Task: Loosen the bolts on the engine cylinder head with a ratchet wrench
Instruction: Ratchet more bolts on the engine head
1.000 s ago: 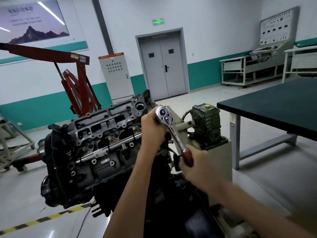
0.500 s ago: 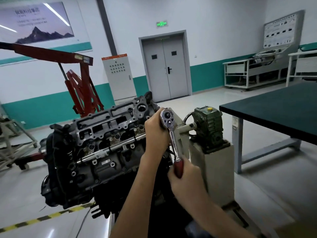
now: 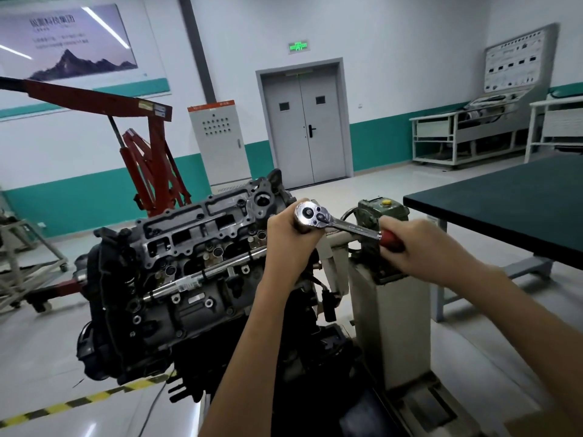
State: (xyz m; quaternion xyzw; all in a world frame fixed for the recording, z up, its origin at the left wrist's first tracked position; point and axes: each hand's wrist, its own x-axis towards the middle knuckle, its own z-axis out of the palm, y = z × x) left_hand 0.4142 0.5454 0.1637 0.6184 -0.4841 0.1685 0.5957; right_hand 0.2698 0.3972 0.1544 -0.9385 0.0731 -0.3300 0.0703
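My left hand [image 3: 291, 239] curls round the head of the ratchet wrench [image 3: 344, 226], steadying it at the end of the cylinder head [image 3: 202, 228]; my right hand [image 3: 422, 246] grips the red handle for leverage. The bolt is hidden.

An automotive training workshop is shown. A bare engine [image 3: 189, 263] is mounted on a stand [image 3: 391, 313] over a polished floor marked with yellow-and-black tape [image 3: 79, 400]. A red engine hoist [image 3: 151, 165] is seen by the wall, beside a grey electrical cabinet [image 3: 219, 143]. A demonstration board [image 3: 514, 58] is set on a white frame in the far corner, and a dark-topped table [image 3: 504, 209] is placed at the right. A grey double door [image 3: 304, 130] is topped by a green exit sign [image 3: 298, 46].
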